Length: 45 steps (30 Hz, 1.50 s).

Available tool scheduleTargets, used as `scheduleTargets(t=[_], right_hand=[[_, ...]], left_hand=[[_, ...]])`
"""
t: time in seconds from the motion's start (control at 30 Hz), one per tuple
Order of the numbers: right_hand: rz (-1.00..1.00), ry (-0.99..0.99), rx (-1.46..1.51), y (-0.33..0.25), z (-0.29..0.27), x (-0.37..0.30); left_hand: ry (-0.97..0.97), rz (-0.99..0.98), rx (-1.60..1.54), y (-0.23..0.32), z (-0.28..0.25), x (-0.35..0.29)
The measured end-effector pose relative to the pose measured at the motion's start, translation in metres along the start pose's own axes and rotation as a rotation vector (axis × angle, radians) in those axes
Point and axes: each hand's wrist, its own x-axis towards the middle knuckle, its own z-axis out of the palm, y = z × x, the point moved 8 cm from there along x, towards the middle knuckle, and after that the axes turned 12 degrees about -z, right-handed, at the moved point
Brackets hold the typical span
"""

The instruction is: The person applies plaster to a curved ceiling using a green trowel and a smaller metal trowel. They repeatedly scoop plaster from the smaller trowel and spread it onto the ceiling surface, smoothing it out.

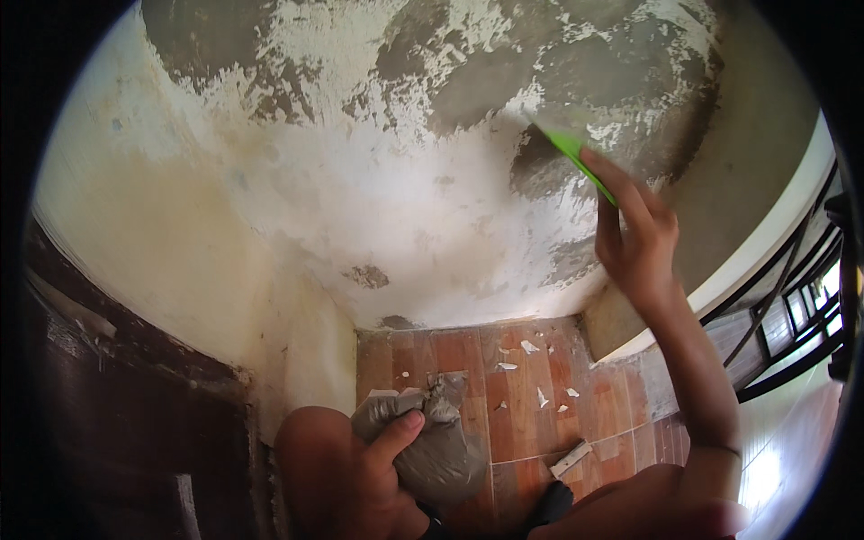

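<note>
My right hand [641, 236] is raised toward the wall and closed round a thin bright green putty scraper [576, 155]. The scraper's tip is blurred, close to the patchy wall [360, 189], where white coating gives way to rough grey areas; I cannot tell whether it touches. Low in front of me, my left hand [382, 463] grips a clear plastic bag [445, 463] filled with grey paste. The thumb lies on the bag's upper side, and the other fingers are hidden. Around the top of the bag, the plastic is bunched and smeared with paste.
White flakes [529, 346] lie scattered on the wood-patterned floor [594, 387] at the wall's foot. A small pale block [571, 459] rests near my dark footwear [551, 504]. A dark wooden panel [144, 405] stands at left; black metal railings [783, 315] are at right.
</note>
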Motion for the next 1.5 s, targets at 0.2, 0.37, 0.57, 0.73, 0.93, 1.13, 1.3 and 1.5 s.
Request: scheduleTargets(t=[0.2, 0.37, 0.57, 0.73, 0.93, 1.13, 1.3, 1.5], right_hand=[[0.718, -0.258, 1.048, -0.038, 0.039, -0.048], [0.871, -0.510, 1.347, -0.065, 0.055, -0.073], [0.906, -0.557, 1.497, -0.085, 0.065, -0.088], [0.984, -0.484, 1.587, -0.092, 0.069, -0.094], [0.975, -0.491, 1.580, -0.093, 0.068, -0.093], [1.014, -0.540, 1.531, -0.093, 0.070, -0.094], [1.066, -0.595, 1.529, -0.092, 0.073, -0.102], [1.118, -0.557, 1.561, -0.092, 0.082, -0.111]], left_hand=[[-0.013, 0.078, 0.271, 0.005, 0.000, 0.000], [-0.113, 0.278, 0.488, 0.008, 0.008, -0.002], [-0.123, 0.675, 0.801, 0.016, 0.025, -0.016], [-0.175, 0.874, 0.991, 0.020, 0.039, -0.023], [-0.186, 0.859, 1.016, 0.015, 0.037, -0.016], [-0.142, 1.044, 1.205, 0.013, 0.045, -0.023], [-0.109, 1.132, 1.275, 0.013, 0.048, -0.027], [-0.025, 1.247, 1.259, 0.017, 0.046, -0.030]])
